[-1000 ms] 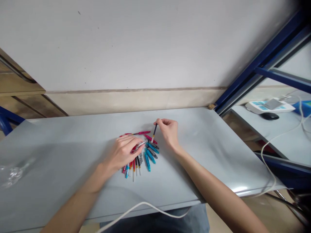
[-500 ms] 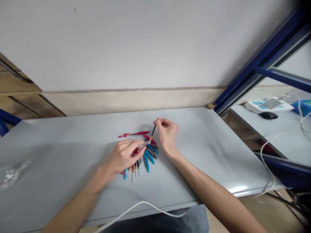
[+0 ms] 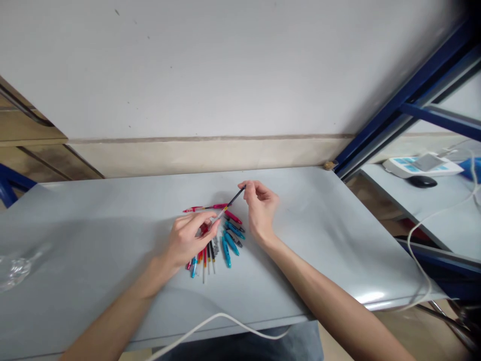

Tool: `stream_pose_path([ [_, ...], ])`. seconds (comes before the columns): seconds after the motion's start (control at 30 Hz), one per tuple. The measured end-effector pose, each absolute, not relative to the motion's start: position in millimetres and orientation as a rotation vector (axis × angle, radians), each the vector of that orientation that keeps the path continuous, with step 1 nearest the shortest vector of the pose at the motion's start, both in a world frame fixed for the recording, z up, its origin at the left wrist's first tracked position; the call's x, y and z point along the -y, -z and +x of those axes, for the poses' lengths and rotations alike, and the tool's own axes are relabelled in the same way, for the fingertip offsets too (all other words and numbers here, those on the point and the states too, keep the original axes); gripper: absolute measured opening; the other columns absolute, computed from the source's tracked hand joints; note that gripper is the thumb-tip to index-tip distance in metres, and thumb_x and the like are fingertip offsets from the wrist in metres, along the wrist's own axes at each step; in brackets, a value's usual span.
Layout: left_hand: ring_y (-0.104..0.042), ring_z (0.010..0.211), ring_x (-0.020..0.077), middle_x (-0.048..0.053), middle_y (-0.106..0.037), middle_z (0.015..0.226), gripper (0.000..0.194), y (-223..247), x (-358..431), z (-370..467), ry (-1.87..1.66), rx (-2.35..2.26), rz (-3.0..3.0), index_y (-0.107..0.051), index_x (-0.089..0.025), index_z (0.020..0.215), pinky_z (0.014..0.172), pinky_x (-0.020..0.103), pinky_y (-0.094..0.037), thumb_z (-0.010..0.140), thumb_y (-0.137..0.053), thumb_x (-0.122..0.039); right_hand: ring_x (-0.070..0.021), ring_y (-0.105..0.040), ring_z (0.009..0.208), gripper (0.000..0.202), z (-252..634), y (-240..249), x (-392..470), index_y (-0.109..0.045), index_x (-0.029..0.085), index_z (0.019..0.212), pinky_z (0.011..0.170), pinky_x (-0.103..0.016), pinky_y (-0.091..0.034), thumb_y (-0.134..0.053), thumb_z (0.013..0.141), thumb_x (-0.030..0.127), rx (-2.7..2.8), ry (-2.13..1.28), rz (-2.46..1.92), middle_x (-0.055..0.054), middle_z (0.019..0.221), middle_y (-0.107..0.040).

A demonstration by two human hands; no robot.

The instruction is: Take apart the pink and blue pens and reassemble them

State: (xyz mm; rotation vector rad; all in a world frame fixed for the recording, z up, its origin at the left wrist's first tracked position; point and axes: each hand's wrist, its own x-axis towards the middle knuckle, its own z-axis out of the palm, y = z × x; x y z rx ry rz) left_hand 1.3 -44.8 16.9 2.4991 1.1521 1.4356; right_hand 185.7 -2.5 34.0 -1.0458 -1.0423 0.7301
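My right hand [image 3: 262, 206] pinches the dark end of a pen refill [image 3: 235, 197] between thumb and fingertips. The refill slants down to the left, with a yellow band along it. Its lower end meets my left hand [image 3: 191, 239], which is closed around a clear pen barrel [image 3: 216, 219]. How far the refill sits inside the barrel I cannot tell. Just right of my left hand lie several blue pen parts [image 3: 226, 250] and a pink pen part [image 3: 233, 216]. Several refills [image 3: 205, 260] with red or black ink show below it, partly hidden by the fingers.
A red pen [image 3: 203, 207] lies beyond my left hand on the grey table [image 3: 112, 240]. Crumpled clear plastic [image 3: 17, 271] is at the left. A white cable [image 3: 221, 316] crosses the near edge. Right, past a blue frame [image 3: 376, 120], are a white device [image 3: 421, 164] and a black mouse [image 3: 421, 181].
The refill has swung from steep to slanted and now lines up with the barrel. My right hand has shifted slightly right, and my left hand has tilted a little downward.
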Motion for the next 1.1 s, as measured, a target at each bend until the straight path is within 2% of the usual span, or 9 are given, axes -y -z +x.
stream_pose_path([
  [0.13,-0.063,0.069,0.0112,-0.001,-0.069,0.079,0.011,-18.3,36.6,-8.2,-1.377,-1.213,2.505,-0.066,-0.02,0.104,0.072,0.025,-0.053,0.094,-0.067,-0.016,-0.0181,-0.064,0.086,0.027,182.4,-34.5,9.6,-0.072,0.019,0.075,0.075,-0.029,-0.046,-0.062,0.095,0.035,1.198,-0.824,-0.96,-0.005,0.087,-0.072],
  [0.3,-0.064,0.086,0.0169,0.004,-0.07,0.093,0.013,-20.6,22.7,-28.6,-1.268,-1.266,2.557,-0.066,-0.02,0.11,0.081,0.032,-0.052,0.099,-0.059,-0.017,-0.019,-0.065,0.087,0.023,178.2,-28.0,13.7,-0.077,0.02,0.085,0.071,-0.029,-0.047,-0.065,0.094,0.037,1.368,-0.99,-0.938,-0.006,0.093,-0.073],
  [0.57,-0.06,0.092,0.0196,0.007,-0.066,0.098,0.028,-26.1,25.6,-25.9,-1.01,-1.331,2.669,-0.062,-0.019,0.125,0.082,0.035,-0.048,0.105,-0.043,-0.015,-0.0205,-0.064,0.09,0.019,196.7,-27.7,6.6,-0.077,0.022,0.091,0.086,-0.036,-0.049,-0.063,0.098,0.033,1.649,-0.95,-0.899,-0.006,0.096,-0.074],
  [0.73,-0.063,0.083,0.0177,0.003,-0.068,0.091,0.018,-22.7,30.9,-11.3,-0.984,-1.481,2.71,-0.066,-0.02,0.112,0.077,0.033,-0.047,0.104,-0.05,-0.024,-0.0202,-0.064,0.091,0.019,198.6,-32.3,7.6,-0.075,0.022,0.086,0.091,-0.037,-0.047,-0.063,0.099,0.029,1.703,-0.932,-0.865,-0.004,0.091,-0.075],
  [0.93,-0.068,0.088,0.0159,0.004,-0.073,0.102,0.019,-14.7,30.4,-15.6,-1.024,-1.37,2.608,-0.066,-0.021,0.11,0.077,0.029,-0.049,0.106,-0.049,-0.025,-0.02,-0.065,0.089,0.018,186.5,-32.4,20.0,-0.076,0.023,0.084,0.088,-0.037,-0.048,-0.066,0.097,0.032,1.608,-1.02,-0.938,-0.004,0.089,-0.075],
  [1.1,-0.065,0.08,0.0158,0.002,-0.071,0.087,0.024,-14.1,22.9,-30.6,-0.929,-1.575,2.495,-0.069,-0.021,0.1,0.072,0.028,-0.046,0.106,-0.048,-0.028,-0.0208,-0.062,0.094,0.006,183.8,-29.1,22.9,-0.077,0.024,0.089,0.097,-0.042,-0.044,-0.08,0.086,0.029,1.836,-0.955,-1.031,-0.003,0.094,-0.073],
])
